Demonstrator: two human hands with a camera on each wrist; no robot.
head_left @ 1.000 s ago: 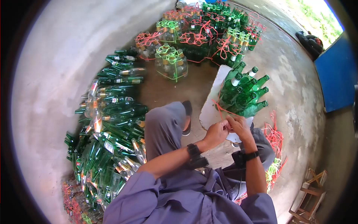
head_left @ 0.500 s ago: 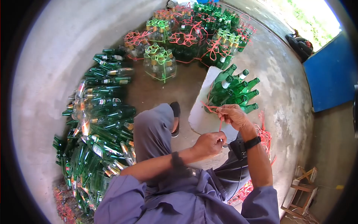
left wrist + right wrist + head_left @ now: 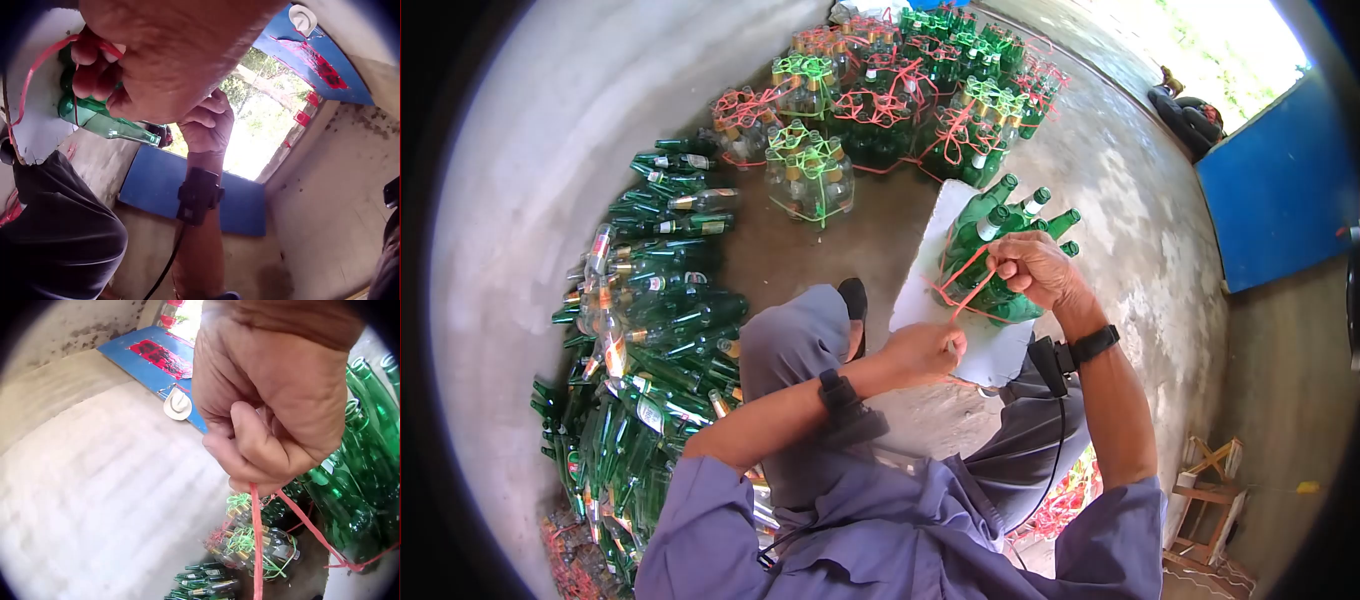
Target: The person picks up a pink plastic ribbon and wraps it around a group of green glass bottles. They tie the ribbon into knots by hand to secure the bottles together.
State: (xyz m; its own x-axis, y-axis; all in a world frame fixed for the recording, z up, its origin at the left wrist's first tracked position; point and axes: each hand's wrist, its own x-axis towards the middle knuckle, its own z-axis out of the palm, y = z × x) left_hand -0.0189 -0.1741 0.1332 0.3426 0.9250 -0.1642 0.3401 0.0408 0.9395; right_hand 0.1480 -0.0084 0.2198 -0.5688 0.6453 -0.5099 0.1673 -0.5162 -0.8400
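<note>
Upright green bottles (image 3: 988, 225) stand grouped on a white board (image 3: 915, 290), with red string (image 3: 960, 290) round them. My right hand (image 3: 1040, 268) pinches the string at the near side of the group, above the bottles' shoulders. Lower and to the left, my left hand (image 3: 920, 352) has its fingers curled round the string's other stretch. In the left wrist view the red string (image 3: 31, 75) runs to the left hand's fingers (image 3: 94, 75). Two strands of string (image 3: 257, 544) hang from the right hand (image 3: 269, 419) in the right wrist view.
Loose green bottles (image 3: 670, 300) lie piled along the left wall. Tied bundles (image 3: 810, 175) of clear and green bottles stand at the back. A blue panel (image 3: 1280, 190) leans at the right, a wooden frame (image 3: 1205, 500) is at lower right, and red string (image 3: 1070, 495) lies beside my leg.
My hands, together at first, have come apart. The right hand has moved up over the bottles with the string, and the left has drawn back to the left.
</note>
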